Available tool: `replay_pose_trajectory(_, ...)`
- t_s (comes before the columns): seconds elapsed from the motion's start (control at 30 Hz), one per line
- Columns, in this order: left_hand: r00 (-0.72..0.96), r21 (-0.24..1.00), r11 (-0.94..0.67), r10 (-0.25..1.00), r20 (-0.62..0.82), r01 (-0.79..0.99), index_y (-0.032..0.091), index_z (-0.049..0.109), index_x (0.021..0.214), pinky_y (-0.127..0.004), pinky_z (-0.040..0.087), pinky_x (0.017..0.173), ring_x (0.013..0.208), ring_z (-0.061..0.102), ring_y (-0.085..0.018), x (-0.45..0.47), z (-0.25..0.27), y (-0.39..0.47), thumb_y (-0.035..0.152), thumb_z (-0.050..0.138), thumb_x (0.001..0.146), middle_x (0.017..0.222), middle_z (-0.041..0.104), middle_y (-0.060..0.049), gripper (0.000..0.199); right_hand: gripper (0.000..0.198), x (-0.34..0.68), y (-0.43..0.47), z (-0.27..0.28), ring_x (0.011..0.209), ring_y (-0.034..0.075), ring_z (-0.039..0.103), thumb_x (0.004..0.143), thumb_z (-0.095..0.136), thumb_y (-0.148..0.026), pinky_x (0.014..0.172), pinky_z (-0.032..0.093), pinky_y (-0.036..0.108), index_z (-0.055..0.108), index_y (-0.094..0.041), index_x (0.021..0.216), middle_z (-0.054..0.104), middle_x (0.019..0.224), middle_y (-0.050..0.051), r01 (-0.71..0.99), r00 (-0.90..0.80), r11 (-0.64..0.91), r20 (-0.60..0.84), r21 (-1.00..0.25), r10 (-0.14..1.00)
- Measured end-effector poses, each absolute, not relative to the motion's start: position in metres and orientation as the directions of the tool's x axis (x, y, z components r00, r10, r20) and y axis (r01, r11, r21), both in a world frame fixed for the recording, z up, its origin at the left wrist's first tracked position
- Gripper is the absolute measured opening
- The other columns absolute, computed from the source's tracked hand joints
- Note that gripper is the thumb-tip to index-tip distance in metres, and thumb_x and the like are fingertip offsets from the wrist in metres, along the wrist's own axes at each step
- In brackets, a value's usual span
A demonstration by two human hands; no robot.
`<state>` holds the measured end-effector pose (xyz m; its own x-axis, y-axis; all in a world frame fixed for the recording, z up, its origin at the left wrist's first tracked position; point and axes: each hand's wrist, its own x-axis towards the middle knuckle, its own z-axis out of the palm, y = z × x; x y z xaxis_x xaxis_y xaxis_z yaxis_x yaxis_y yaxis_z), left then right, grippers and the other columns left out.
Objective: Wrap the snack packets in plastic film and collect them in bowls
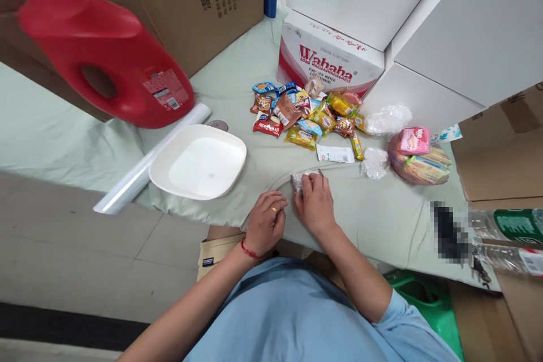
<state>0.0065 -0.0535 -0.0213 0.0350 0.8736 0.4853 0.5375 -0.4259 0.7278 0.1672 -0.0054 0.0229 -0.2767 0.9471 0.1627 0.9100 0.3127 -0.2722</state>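
Near the front edge of the cloth-covered table [373,209], my right hand [316,206] is closed over a small packet in shiny clear wrap [298,181]. The fingers cover most of that packet, so its contents cannot be made out. Just to its left rests my left hand [265,223], fingers curled together, with nothing visible in it. Beyond the hands lies a loose pile of wrapped snacks [322,119] in brown, yellow, blue and red wrappers. A white flat packet [335,154] lies at the pile's near side. To the left sits a white shallow basin [231,167].
A large red jug [139,62] and a clear-wrapped roll [127,186] are on the left. Behind the snacks stands a Wahaha carton [331,62]. Crumpled clear plastic [388,120] and a round bowl of packets [418,172] are at right, with plastic bottles [509,226] beyond.
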Motion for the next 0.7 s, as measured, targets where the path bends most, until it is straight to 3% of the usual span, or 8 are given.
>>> replay_pose_trajectory(0.1, -0.019, 0.776, -0.377, 0.894, 0.447, 0.505, 0.023, 0.068, 0.102, -0.047, 0.055, 0.103, 0.113, 0.065, -0.023, 0.003, -0.013, -0.058, 0.015, 0.051, 0.096, 0.102, 0.073, -0.007, 0.020, 0.036, 0.180, -0.012, 0.040, 0.114, 0.033, 0.055, 0.096, 0.055, -0.025, 0.102, 0.049, 0.050, 0.063, -0.014, 0.130, 0.062, 0.124, 0.020, 0.812, -0.232, 0.307, 0.208, -0.496, 0.950)
replay_pose_trajectory(0.17, -0.058, 0.838, -0.294, 0.932, 0.359, 0.459, 0.023, 0.066, 0.116, -0.049, 0.052, 0.107, 0.122, 0.062, -0.024, 0.002, -0.005, -0.061, 0.025, 0.055, 0.098, 0.121, 0.069, -0.010, 0.022, 0.033, 0.192, -0.019, 0.052, 0.114, 0.028, 0.061, 0.098, 0.054, -0.030, 0.102, 0.051, 0.044, 0.066, -0.020, 0.128, 0.066, 0.122, 0.015, 0.652, -0.187, 0.255, 0.174, -0.714, 0.967)
replay_pose_trajectory(0.27, 0.001, 0.955, -0.166, 0.985, 0.171, 0.247, 0.024, 0.051, 0.144, -0.045, 0.056, 0.104, 0.134, 0.057, -0.027, 0.007, 0.009, -0.059, 0.041, 0.062, 0.096, 0.148, 0.054, -0.015, 0.052, 0.032, 0.209, -0.030, 0.059, 0.110, 0.023, 0.068, 0.100, 0.055, -0.039, 0.097, 0.055, 0.038, 0.067, -0.024, 0.126, 0.071, 0.121, 0.009, 0.318, -0.239, 0.079, 0.000, -0.945, 0.971)
replay_pose_trajectory(0.37, 0.224, 0.997, -0.014, 0.975, -0.005, 0.082, 0.023, 0.055, 0.141, -0.040, 0.061, 0.094, 0.118, 0.069, -0.027, 0.017, 0.019, -0.053, 0.046, 0.064, 0.094, 0.136, 0.067, -0.012, 0.053, 0.040, 0.223, -0.042, 0.051, 0.101, 0.021, 0.071, 0.099, 0.057, -0.045, 0.089, 0.059, 0.035, 0.061, -0.026, 0.134, 0.074, 0.117, 0.006, 0.102, -0.304, -0.092, -0.119, -0.991, 0.945)
replay_pose_trajectory(0.47, 0.342, 0.989, 0.020, 0.937, -0.070, 0.147, 0.022, 0.066, 0.125, -0.037, 0.061, 0.089, 0.101, 0.074, -0.025, 0.031, 0.026, -0.048, 0.047, 0.066, 0.093, 0.115, 0.076, -0.008, 0.040, 0.043, 0.236, -0.054, 0.039, 0.103, 0.020, 0.071, 0.100, 0.057, -0.049, 0.091, 0.060, 0.035, 0.058, -0.026, 0.137, 0.073, 0.122, 0.007, 0.056, -0.277, -0.131, -0.142, -0.990, 0.950)
replay_pose_trajectory(0.57, 0.455, 0.964, -0.088, 0.890, -0.037, 0.251, 0.024, 0.067, 0.126, -0.035, 0.061, 0.088, 0.101, 0.074, -0.023, 0.044, 0.029, -0.047, 0.043, 0.064, 0.096, 0.114, 0.077, -0.007, 0.036, 0.041, 0.252, -0.065, 0.036, 0.105, 0.020, 0.070, 0.099, 0.061, -0.049, 0.096, 0.058, 0.035, 0.062, -0.025, 0.132, 0.074, 0.117, 0.006, 0.136, -0.294, -0.083, -0.121, -0.987, 0.948)
replay_pose_trajectory(0.7, 0.501, 0.807, -0.390, 0.854, 0.138, 0.443, 0.027, 0.064, 0.133, -0.041, 0.057, 0.104, 0.125, 0.066, -0.026, 0.042, 0.025, -0.045, 0.038, 0.060, 0.098, 0.138, 0.066, -0.010, 0.037, 0.038, 0.299, -0.067, 0.049, 0.106, 0.021, 0.071, 0.099, 0.061, -0.045, 0.097, 0.058, 0.037, 0.068, -0.024, 0.130, 0.075, 0.118, 0.006, 0.291, -0.205, -0.046, -0.110, -0.956, 0.973)
